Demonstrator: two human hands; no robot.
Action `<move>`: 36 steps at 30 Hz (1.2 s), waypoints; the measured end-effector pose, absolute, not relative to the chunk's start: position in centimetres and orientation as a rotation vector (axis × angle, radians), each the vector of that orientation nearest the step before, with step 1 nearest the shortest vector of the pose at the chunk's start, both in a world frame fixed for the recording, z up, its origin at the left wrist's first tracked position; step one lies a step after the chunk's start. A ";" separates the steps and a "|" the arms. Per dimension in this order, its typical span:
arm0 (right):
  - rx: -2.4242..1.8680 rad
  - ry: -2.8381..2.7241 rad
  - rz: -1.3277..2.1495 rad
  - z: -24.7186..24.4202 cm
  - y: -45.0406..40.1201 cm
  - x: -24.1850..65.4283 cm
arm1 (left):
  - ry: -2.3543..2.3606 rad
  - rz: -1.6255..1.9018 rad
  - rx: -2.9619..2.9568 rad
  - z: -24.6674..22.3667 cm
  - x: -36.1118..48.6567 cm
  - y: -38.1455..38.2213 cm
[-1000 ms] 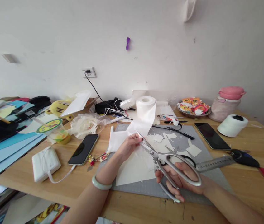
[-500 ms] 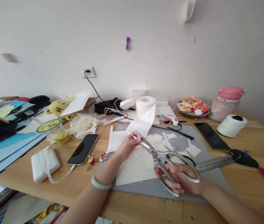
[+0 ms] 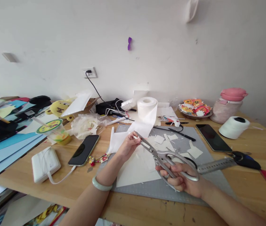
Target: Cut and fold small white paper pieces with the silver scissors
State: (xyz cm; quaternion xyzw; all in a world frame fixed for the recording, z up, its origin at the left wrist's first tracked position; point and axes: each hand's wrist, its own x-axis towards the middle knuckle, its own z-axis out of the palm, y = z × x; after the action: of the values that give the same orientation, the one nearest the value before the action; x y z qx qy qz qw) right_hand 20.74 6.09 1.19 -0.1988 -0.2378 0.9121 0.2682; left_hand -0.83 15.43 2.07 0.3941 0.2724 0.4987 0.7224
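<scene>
My right hand [image 3: 184, 180] grips a pair of silver scissors [image 3: 155, 153], fingers through the metal loops. Their blades point up and left, toward my left hand [image 3: 130, 146]. That hand is closed in a pinch at the blade tips, on what looks like a small piece of white paper, mostly hidden by the fingers. Below both hands lies a large white paper sheet [image 3: 133, 172] on the grey cutting mat [image 3: 156, 190]. Cut paper scraps [image 3: 195, 150] are scattered on the mat, right of the blades. A white roll [image 3: 147, 110] stands behind, its loose end trailing toward my left hand.
Left are a phone [image 3: 84, 150], a power bank [image 3: 45, 164], a lidded drink cup [image 3: 55, 131] and a plastic bag [image 3: 87, 125]. Right are a steel ruler [image 3: 215, 165], another phone [image 3: 213, 137], a thread spool [image 3: 234, 127] and a pink-lidded bottle [image 3: 228, 106]. A black pen [image 3: 182, 134] crosses the mat.
The scissor handles have drawn somewhat closer together, and the right fingers have shifted slightly up. The left hand has moved a touch left, still pinching at the blade tips.
</scene>
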 end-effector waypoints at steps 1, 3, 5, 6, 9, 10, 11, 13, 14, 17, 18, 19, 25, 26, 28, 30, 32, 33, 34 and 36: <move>-0.538 -0.635 2.460 1.1 6.1 20.8 | 0.605 1.100 0.870 2.1 -0.8 15.4; -0.541 -0.628 2.456 1.0 6.1 20.8 | 0.615 1.096 0.868 2.0 -0.8 15.4; -0.553 -0.620 2.453 0.9 6.1 20.9 | 0.626 1.092 0.867 2.0 -0.8 15.4; -0.561 -0.619 2.450 0.8 6.2 20.9 | 0.629 1.090 0.865 2.0 -0.8 15.4; -0.585 -0.631 2.438 0.9 6.2 20.8 | 0.623 1.086 0.859 1.8 -0.9 15.5; -0.591 -0.637 2.436 0.9 6.2 20.8 | 0.620 1.085 0.857 1.8 -0.9 15.5; -0.596 -0.643 2.434 0.9 6.3 20.8 | 0.619 1.085 0.855 1.7 -0.9 15.5; -0.608 -0.647 2.432 0.9 6.3 20.8 | 0.621 1.085 0.849 1.7 -0.9 15.6; -0.613 -0.650 2.433 1.0 6.3 20.8 | 0.622 1.085 0.844 1.6 -0.9 15.6; -0.624 -0.654 2.435 0.9 6.3 20.8 | 0.628 1.091 0.838 1.6 -0.9 15.6; -0.628 -0.653 2.438 0.9 6.2 20.9 | 0.631 1.096 0.836 1.7 -0.9 15.6; -0.632 -0.651 2.437 0.9 6.2 20.9 | 0.634 1.101 0.835 1.7 -0.9 15.6; -0.632 -0.623 2.436 0.7 6.1 21.0 | 0.627 1.102 0.829 1.6 -0.8 15.5; -0.627 -0.621 2.434 0.6 6.1 21.1 | 0.619 1.095 0.822 1.6 -0.8 15.5; -0.607 -0.615 2.436 0.6 6.2 21.2 | 0.610 1.077 0.790 1.5 -0.8 15.6; -0.578 -0.614 2.449 0.6 6.3 21.3 | 0.614 1.060 0.741 1.3 -0.8 15.6; -0.564 -0.643 2.470 0.8 6.4 21.3 | 0.625 1.047 0.700 1.2 -0.8 15.7; -0.559 -0.681 2.474 0.9 6.4 21.3 | 0.628 1.040 0.688 1.2 -0.8 15.7; -0.550 -0.739 2.473 1.0 6.3 21.2 | 0.629 1.029 0.682 1.2 -0.8 15.6; -0.530 -0.874 2.460 1.0 6.1 20.9 | 0.631 0.989 0.684 1.2 -0.7 15.5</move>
State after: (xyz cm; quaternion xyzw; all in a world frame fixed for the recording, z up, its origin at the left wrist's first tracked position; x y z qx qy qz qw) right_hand 20.86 6.10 1.01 -0.1932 -0.3187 0.8973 0.2365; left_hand -0.68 15.54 1.16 0.3165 0.2918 0.4573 0.7782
